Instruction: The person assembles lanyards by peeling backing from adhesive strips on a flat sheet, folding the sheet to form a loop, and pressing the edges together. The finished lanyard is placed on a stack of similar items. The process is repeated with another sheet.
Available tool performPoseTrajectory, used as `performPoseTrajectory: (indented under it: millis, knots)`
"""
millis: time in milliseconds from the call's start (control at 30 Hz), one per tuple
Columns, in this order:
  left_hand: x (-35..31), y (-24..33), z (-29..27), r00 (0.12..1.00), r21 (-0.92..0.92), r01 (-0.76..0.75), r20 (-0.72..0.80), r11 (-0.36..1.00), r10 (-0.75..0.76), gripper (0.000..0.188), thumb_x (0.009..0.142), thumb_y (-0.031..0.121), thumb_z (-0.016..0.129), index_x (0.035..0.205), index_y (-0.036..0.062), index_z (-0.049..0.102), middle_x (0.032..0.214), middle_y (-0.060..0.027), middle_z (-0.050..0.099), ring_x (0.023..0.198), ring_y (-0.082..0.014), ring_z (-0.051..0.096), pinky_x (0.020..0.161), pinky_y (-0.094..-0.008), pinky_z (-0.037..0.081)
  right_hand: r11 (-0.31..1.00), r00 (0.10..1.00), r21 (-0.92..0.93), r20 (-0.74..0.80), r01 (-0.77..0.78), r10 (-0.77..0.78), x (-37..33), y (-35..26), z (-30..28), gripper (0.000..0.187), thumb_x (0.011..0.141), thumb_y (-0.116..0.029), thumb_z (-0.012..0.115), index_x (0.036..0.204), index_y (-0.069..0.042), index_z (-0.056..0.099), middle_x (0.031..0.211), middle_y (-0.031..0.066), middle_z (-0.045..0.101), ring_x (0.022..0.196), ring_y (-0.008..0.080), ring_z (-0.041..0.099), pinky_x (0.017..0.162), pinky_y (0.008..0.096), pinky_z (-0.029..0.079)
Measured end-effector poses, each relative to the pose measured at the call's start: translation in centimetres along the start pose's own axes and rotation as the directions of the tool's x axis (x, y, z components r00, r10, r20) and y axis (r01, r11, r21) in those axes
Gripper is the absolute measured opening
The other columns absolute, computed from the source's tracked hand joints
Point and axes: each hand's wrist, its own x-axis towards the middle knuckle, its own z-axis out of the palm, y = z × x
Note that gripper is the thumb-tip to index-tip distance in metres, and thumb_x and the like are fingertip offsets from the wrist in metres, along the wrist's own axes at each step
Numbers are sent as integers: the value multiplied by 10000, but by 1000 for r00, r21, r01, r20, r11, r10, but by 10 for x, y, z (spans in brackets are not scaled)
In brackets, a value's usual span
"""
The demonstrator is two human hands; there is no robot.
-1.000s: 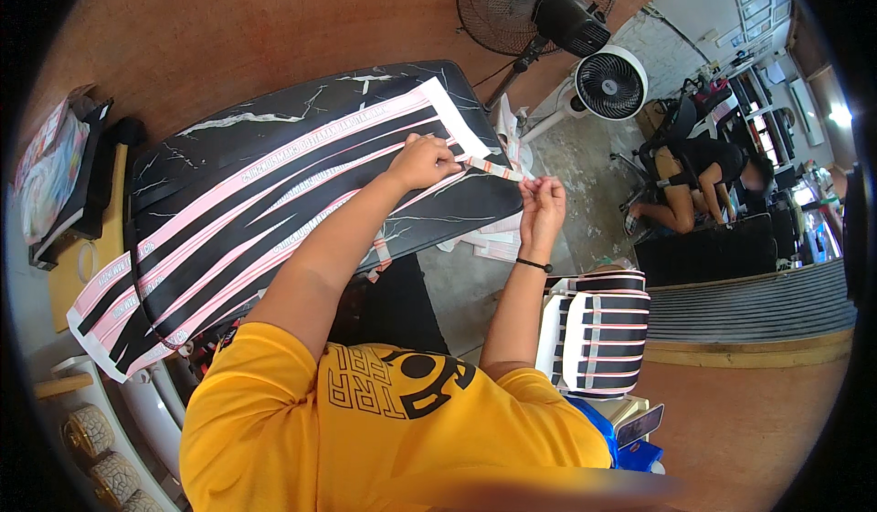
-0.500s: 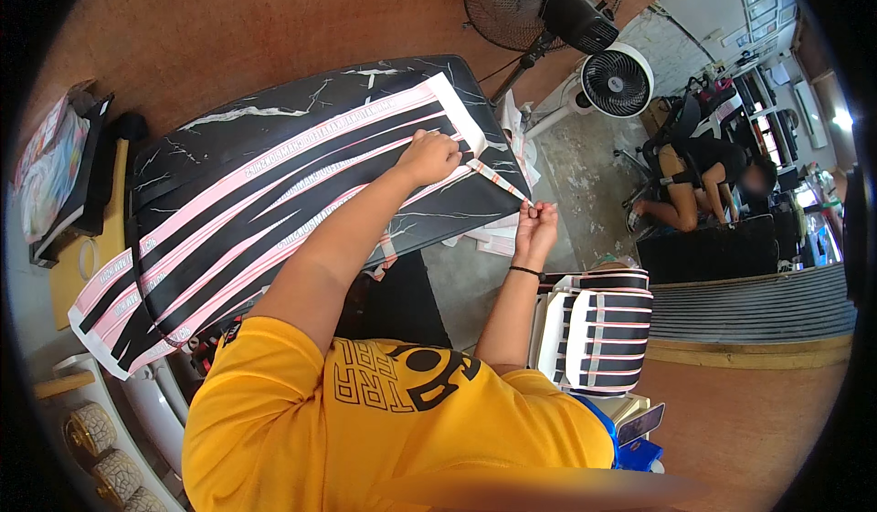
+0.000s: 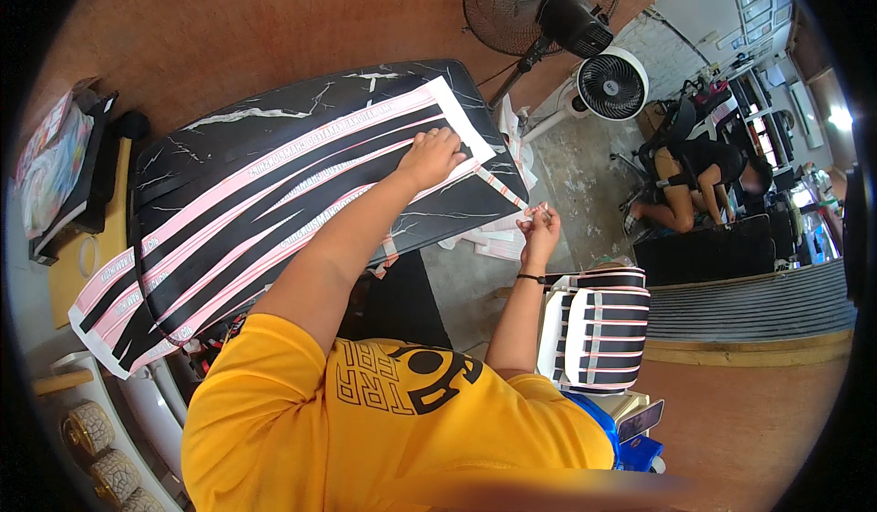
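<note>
A long sticker sheet (image 3: 274,211) with pink, white and black stripes lies across a black marble-patterned table (image 3: 228,119). My left hand (image 3: 429,158) presses flat on the sheet near its right end. My right hand (image 3: 539,229) pinches a thin pink-and-white strip (image 3: 498,190) that is peeled from the sheet's edge and stretches down off the table corner.
A black standing fan (image 3: 548,5) and a white round fan (image 3: 612,84) stand beyond the table. Another person (image 3: 694,179) crouches at the right. A striped plastic chair (image 3: 598,329) is beside my right arm. Peeled scraps (image 3: 489,242) lie on the floor.
My right hand has pulled the strip downward and toward me, away from the table corner, peeling more of it off. My left hand stays pressed on the sheet.
</note>
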Motion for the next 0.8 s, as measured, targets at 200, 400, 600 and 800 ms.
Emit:
performPoseTrajectory:
  millis: [200,400,600,800]
  knots:
    - [-7,20,-29,976,-74,-207,-87,975,201,613,738,490,741,1162,82,567,1162,-109,542,1116,-311,512,946,-443,373,961,988,-269,-124,60,-97,2,12,20,404,916,-179,669,1293,-108,540,1151,45,607,877,155,597,656,315,553]
    - [-34,29,-80,867,287,359,250,888,-431,1204,570,521,862,1531,132,251,1592,-240,127,1460,-486,70,1102,-709,87,950,994,-307,-63,62,-85,9,20,13,361,903,-161,688,1227,-15,624,977,56,650,781,127,611,626,270,540]
    - [-51,-2,-102,746,283,510,324,813,-581,1258,563,553,865,1549,138,202,1592,-244,127,1456,-489,87,1108,-694,117,978,989,187,-97,-95,115,14,26,1,300,935,-206,664,1145,5,631,870,86,670,704,143,628,631,261,548]
    - [-57,-14,-92,799,259,503,224,824,-558,993,711,443,817,1497,97,320,1547,-195,293,1434,-428,243,1127,-640,192,978,971,0,-120,-207,206,25,45,-24,274,951,-290,634,1025,-26,650,782,98,668,530,147,594,455,272,495]
